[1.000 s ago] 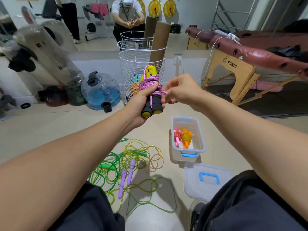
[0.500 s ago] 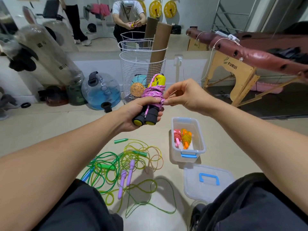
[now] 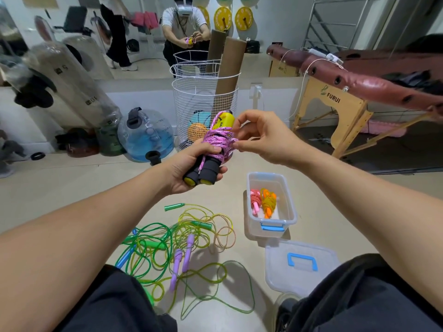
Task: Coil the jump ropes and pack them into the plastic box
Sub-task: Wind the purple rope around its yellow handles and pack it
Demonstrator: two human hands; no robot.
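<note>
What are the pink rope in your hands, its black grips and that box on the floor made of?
Pink rope: looks like braided fabric cord, with a speckled woven texture. Black grips: probably foam, matte and soft-looking, with yellow end caps. Box: clear plastic, since the floor shows through its walls; its latch is blue.

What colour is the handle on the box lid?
Light blue; the handle shows clearly on the clear lid in the head view.
</note>
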